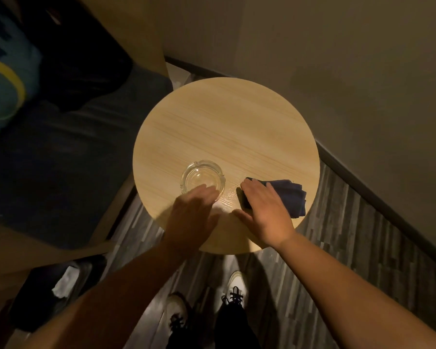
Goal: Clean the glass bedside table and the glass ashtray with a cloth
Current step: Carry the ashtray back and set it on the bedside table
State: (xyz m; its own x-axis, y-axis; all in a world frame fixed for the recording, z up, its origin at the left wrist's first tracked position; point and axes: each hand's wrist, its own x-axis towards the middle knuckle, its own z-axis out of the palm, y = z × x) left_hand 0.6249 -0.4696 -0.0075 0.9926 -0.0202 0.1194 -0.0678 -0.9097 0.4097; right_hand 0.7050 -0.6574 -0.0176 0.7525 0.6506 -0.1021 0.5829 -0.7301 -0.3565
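A round table (224, 127) with a light wood-grain top stands in front of me. A clear glass ashtray (199, 175) sits on its near left part. My left hand (191, 210) reaches over the near rim of the ashtray with straight fingers, its tips at the glass; I cannot tell whether they touch. A folded dark blue cloth (287, 197) lies on the near right part of the table. My right hand (264, 210) lies flat on the cloth's left half, fingers straight and thumb spread on the tabletop.
A dark bed or sofa (56, 159) with a wooden frame borders the table on the left. Walls (337, 59) close in behind and to the right. A dark bin (61, 285) with white paper stands at lower left. My shoes (234, 285) are on grey plank flooring.
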